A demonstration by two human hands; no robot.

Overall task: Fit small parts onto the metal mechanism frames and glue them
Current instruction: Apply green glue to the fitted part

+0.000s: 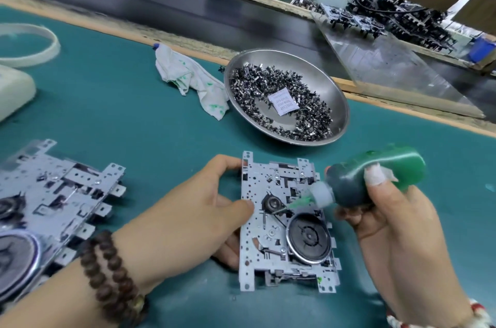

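The only writing sits on the small white paper packet (284,101) lying among the small metal parts (271,91) in the steel bowl (341,102); its print is too blurred to read.

Your left hand (193,217) holds the metal mechanism frame (284,223) flat on the green bench (134,118), fingers curled over the frame's left edge with the thumb at its top corner. Your right hand (386,209) has its grip closed around the green glue bottle (375,177), tilted down to the left, a bandaged fingertip (375,176) pressed on its side. The bottle's nozzle tip (292,205) meets the frame just beside the small dark pulley (272,202), above the large black flywheel (308,237).

A stack of further frames (53,193) lies to your left, well apart. A green-stained white rag (193,78) rests just beside the bowl, beyond the frame. A dark conveyor belt (161,0) runs along the bench's far edge.
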